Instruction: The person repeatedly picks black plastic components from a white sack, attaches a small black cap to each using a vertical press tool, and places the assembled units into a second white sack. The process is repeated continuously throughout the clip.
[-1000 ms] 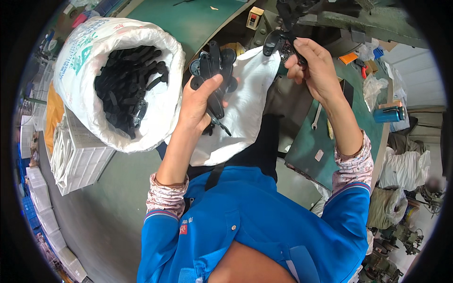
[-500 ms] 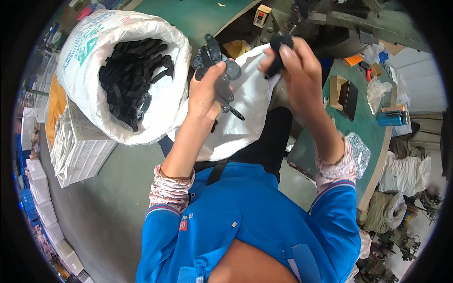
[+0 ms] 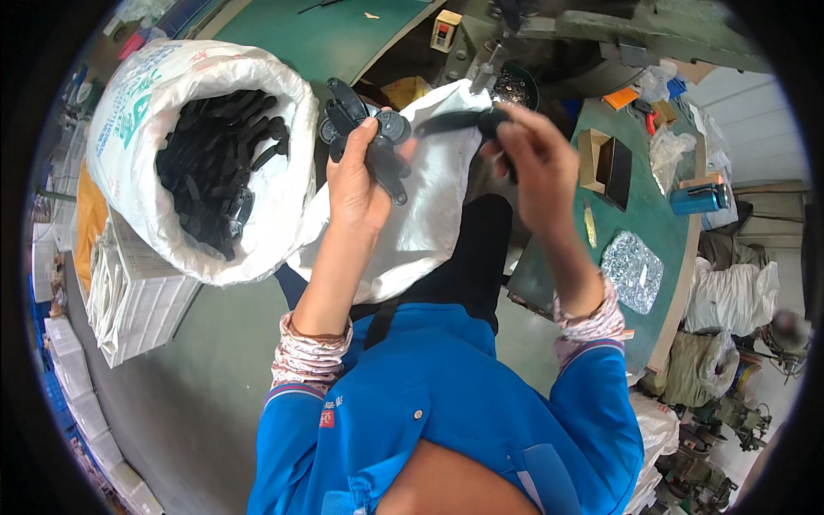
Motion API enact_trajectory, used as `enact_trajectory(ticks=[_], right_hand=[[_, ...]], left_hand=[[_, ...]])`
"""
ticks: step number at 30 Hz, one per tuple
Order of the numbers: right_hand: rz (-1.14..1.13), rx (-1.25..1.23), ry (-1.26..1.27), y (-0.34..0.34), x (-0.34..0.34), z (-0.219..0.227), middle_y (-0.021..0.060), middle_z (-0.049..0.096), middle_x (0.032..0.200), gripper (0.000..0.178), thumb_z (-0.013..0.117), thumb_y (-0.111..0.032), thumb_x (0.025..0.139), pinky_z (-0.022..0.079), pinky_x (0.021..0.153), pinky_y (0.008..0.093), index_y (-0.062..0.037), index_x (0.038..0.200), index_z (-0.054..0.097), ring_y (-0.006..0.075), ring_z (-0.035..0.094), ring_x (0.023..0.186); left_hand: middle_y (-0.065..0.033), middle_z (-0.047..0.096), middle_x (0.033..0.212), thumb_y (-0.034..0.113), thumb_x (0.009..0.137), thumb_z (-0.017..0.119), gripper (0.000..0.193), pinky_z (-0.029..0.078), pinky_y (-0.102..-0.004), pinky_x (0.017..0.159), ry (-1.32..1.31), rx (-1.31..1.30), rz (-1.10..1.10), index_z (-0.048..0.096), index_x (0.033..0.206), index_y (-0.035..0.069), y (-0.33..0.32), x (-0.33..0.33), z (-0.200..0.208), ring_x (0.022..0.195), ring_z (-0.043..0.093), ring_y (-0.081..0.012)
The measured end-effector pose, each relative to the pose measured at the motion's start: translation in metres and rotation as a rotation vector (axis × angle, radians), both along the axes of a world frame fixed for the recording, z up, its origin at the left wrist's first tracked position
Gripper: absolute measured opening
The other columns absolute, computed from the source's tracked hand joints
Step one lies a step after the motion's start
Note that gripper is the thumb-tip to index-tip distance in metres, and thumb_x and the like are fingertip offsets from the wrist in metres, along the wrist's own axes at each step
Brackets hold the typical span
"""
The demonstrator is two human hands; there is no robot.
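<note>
My left hand [image 3: 354,190] is closed around a bunch of black plastic pieces [image 3: 388,172], long flat arms with round ends that fan out past the fingers. To its right, my right hand [image 3: 539,163] grips a long black plastic piece [image 3: 455,123], smeared by motion, which points left toward the bunch. Below both hands a white sheet or sack [image 3: 433,197] lies across my lap. On the left stands a large white woven sack [image 3: 112,137], its rolled mouth showing many similar black pieces [image 3: 202,142].
A machine with an upright metal post [image 3: 487,69] stands just beyond my right hand, beside a bowl of small metal parts [image 3: 513,87]. The green bench [image 3: 639,227] at right carries an open box [image 3: 605,167], a clear bag [image 3: 633,270] and a blue flask [image 3: 697,199]. White crates [image 3: 150,296] sit at left.
My right hand has come down and away from the machine post. Its black piece, earlier upright at the post, now stretches left toward the bunch. My left hand keeps its hold.
</note>
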State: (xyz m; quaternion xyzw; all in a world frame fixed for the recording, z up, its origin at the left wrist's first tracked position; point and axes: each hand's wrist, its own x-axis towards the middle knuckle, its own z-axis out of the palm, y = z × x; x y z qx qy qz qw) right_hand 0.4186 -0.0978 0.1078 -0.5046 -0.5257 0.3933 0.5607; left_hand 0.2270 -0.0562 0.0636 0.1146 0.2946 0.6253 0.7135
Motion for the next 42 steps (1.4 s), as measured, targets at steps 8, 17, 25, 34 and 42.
enact_trajectory(ticks=[8, 17, 25, 34, 42], right_hand=[[0.079, 0.035, -0.042, 0.058, 0.022, 0.043, 0.0095, 0.066, 0.080, 0.035, 0.058, -0.014, 0.092, 0.039, 0.049, 0.0217, 0.0029, 0.122, 0.057, 0.0091, 0.053, 0.058], [0.097, -0.268, -0.039, 0.068, 0.027, 0.037, 0.0093, 0.066, 0.081, 0.041, 0.059, -0.022, 0.092, 0.031, 0.034, 0.0202, 0.0015, 0.125, 0.051, 0.0082, 0.052, 0.047], [0.084, -0.268, 0.005, 0.050, 0.026, 0.033, 0.0065, 0.064, 0.072, 0.032, 0.061, -0.029, 0.092, 0.032, 0.035, 0.0199, -0.0031, 0.111, 0.055, 0.0101, 0.055, 0.046], [0.107, -0.192, 0.031, 0.051, 0.026, 0.041, 0.0129, 0.065, 0.074, 0.032, 0.057, -0.024, 0.094, 0.041, 0.042, 0.0223, 0.0013, 0.114, 0.053, 0.0139, 0.061, 0.052], [0.384, 0.848, -1.116, 0.019, -0.014, 0.017, 0.0109, 0.054, 0.126, 0.042, 0.062, 0.000, 0.076, 0.045, 0.094, 0.0407, -0.0154, 0.116, 0.062, 0.0309, 0.053, 0.114]], left_hand=[[-0.0073, 0.063, 0.096, 0.009, 0.087, 0.063, 0.024, 0.060, -0.0400, 0.075, 0.090, 0.085, -0.160, 0.055, 0.108, 0.003, -0.011, 0.002, 0.012, 0.090, 0.065, -0.0181], [-0.0055, 0.060, 0.091, 0.013, 0.084, 0.069, 0.026, 0.057, -0.0273, 0.057, 0.258, 0.101, -0.154, 0.056, 0.105, 0.003, -0.013, 0.000, 0.016, 0.077, 0.060, -0.0131], [-0.0038, 0.060, 0.080, 0.015, 0.081, 0.071, 0.025, 0.054, -0.0266, 0.054, 0.258, 0.111, -0.133, 0.057, 0.099, 0.006, -0.013, -0.007, 0.013, 0.064, 0.058, -0.0118], [-0.0042, 0.058, 0.082, 0.014, 0.082, 0.071, 0.028, 0.053, -0.0241, 0.050, 0.357, 0.125, -0.242, 0.054, 0.101, 0.004, -0.015, -0.042, 0.012, 0.064, 0.058, -0.0111], [-0.0071, 0.060, 0.081, 0.015, 0.080, 0.073, 0.031, 0.052, -0.0236, 0.046, 0.349, 0.092, -0.470, 0.055, 0.102, 0.001, -0.022, -0.043, 0.020, 0.065, 0.061, -0.0124]])
